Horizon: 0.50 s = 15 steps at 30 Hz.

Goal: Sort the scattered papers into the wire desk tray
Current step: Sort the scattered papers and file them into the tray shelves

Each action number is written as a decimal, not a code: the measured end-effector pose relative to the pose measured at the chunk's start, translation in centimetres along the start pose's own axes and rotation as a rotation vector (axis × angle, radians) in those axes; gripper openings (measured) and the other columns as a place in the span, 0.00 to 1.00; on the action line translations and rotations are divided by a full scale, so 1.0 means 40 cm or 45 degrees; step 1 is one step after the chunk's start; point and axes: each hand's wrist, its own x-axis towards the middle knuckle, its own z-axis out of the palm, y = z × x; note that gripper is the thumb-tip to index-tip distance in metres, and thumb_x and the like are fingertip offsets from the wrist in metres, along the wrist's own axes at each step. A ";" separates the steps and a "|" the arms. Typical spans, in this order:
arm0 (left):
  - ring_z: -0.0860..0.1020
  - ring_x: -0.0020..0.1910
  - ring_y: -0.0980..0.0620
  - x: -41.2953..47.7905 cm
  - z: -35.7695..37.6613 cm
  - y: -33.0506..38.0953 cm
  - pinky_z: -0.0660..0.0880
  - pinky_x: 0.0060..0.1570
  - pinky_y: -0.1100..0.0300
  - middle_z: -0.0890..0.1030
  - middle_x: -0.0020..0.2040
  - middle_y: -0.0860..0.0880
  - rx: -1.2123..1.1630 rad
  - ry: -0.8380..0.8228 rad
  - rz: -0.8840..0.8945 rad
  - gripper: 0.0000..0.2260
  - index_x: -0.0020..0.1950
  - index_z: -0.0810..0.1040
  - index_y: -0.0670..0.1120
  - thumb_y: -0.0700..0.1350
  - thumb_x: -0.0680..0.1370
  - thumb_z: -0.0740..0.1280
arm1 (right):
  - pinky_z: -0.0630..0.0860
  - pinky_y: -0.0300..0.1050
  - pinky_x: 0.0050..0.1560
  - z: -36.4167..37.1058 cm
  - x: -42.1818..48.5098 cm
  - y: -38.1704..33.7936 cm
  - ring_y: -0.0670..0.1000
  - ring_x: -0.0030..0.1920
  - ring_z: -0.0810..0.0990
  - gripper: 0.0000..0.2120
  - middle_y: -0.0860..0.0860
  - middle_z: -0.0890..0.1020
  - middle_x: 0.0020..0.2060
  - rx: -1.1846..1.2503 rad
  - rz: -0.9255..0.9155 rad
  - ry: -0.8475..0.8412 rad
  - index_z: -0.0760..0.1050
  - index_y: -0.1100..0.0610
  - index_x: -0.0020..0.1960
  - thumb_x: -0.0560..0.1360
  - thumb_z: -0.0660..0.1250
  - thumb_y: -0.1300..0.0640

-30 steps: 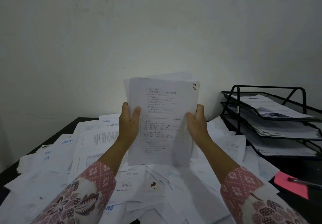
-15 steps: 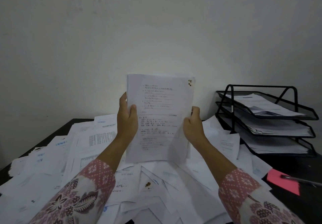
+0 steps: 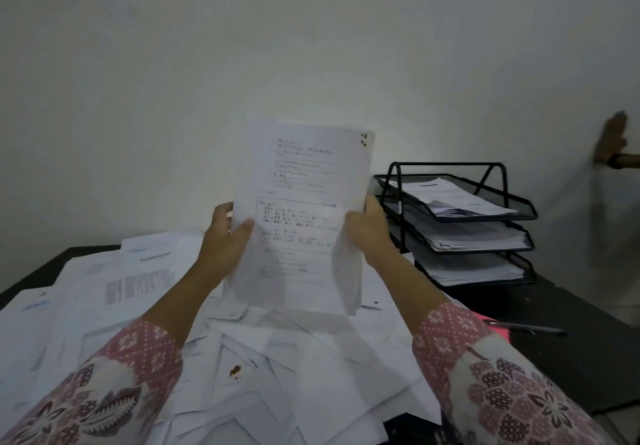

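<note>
Standing upright between the two hands, the held sheaf of papers (image 3: 301, 216) has its long axis vertical, printed face toward the camera, with the top edge up and leaning slightly right; a small brown stain marks its upper right corner. Each grip is pressed together on it: the left hand (image 3: 225, 240) pinches the left edge with the thumb across the front, and the right hand (image 3: 369, 228) pinches the right edge in the same way. The sheaf hangs clear of the tabletop, above the heap.

Just right of the right-hand grip and a little beyond it sits the black wire desk tray (image 3: 457, 222), three tiers, each already carrying a stack of sheets. Below and to the left of both grips spreads the pile of scattered papers (image 3: 263, 358), which covers most of the dark tabletop (image 3: 571, 351).

Judging by that, sorting is under way but far from finished: some paper is filed, much more is loose.

Right of the grips, nearer the camera, lie a pink note (image 3: 498, 328) and a pen (image 3: 526, 327).
</note>
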 end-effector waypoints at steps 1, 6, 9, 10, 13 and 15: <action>0.75 0.53 0.48 -0.003 0.016 -0.005 0.72 0.50 0.55 0.75 0.59 0.46 0.045 -0.059 -0.018 0.17 0.68 0.64 0.45 0.44 0.80 0.61 | 0.69 0.39 0.35 -0.024 0.007 0.004 0.50 0.42 0.72 0.08 0.49 0.73 0.41 0.019 0.006 0.020 0.68 0.59 0.53 0.76 0.55 0.66; 0.73 0.54 0.49 -0.032 0.094 -0.008 0.70 0.52 0.57 0.74 0.59 0.47 0.145 -0.236 -0.011 0.15 0.67 0.67 0.46 0.41 0.81 0.58 | 0.68 0.42 0.42 -0.117 0.019 0.064 0.52 0.48 0.72 0.11 0.51 0.74 0.49 0.008 0.095 0.062 0.68 0.59 0.60 0.79 0.58 0.60; 0.73 0.52 0.51 -0.043 0.135 -0.004 0.69 0.49 0.59 0.74 0.58 0.49 0.178 -0.360 -0.084 0.14 0.67 0.68 0.46 0.41 0.81 0.58 | 0.67 0.43 0.48 -0.156 0.020 0.124 0.53 0.51 0.71 0.16 0.56 0.74 0.55 0.084 0.274 0.096 0.66 0.61 0.66 0.78 0.57 0.63; 0.73 0.52 0.50 -0.045 0.148 -0.005 0.69 0.49 0.59 0.74 0.58 0.48 0.183 -0.388 -0.115 0.14 0.67 0.68 0.47 0.41 0.81 0.58 | 0.67 0.44 0.49 -0.169 0.019 0.139 0.53 0.51 0.71 0.17 0.57 0.74 0.56 0.093 0.354 0.108 0.66 0.61 0.66 0.78 0.57 0.63; 0.75 0.54 0.48 -0.054 0.183 -0.003 0.71 0.51 0.57 0.75 0.60 0.46 0.197 -0.476 -0.201 0.14 0.68 0.68 0.48 0.43 0.82 0.57 | 0.67 0.43 0.49 -0.205 0.023 0.182 0.53 0.51 0.71 0.14 0.57 0.76 0.55 0.095 0.505 0.134 0.69 0.64 0.63 0.79 0.56 0.66; 0.77 0.54 0.46 -0.067 0.206 0.001 0.74 0.52 0.55 0.76 0.60 0.45 0.121 -0.552 -0.303 0.14 0.68 0.68 0.48 0.43 0.82 0.56 | 0.70 0.39 0.48 -0.227 0.021 0.207 0.52 0.50 0.73 0.10 0.54 0.73 0.43 -0.017 0.551 0.105 0.72 0.65 0.56 0.79 0.55 0.67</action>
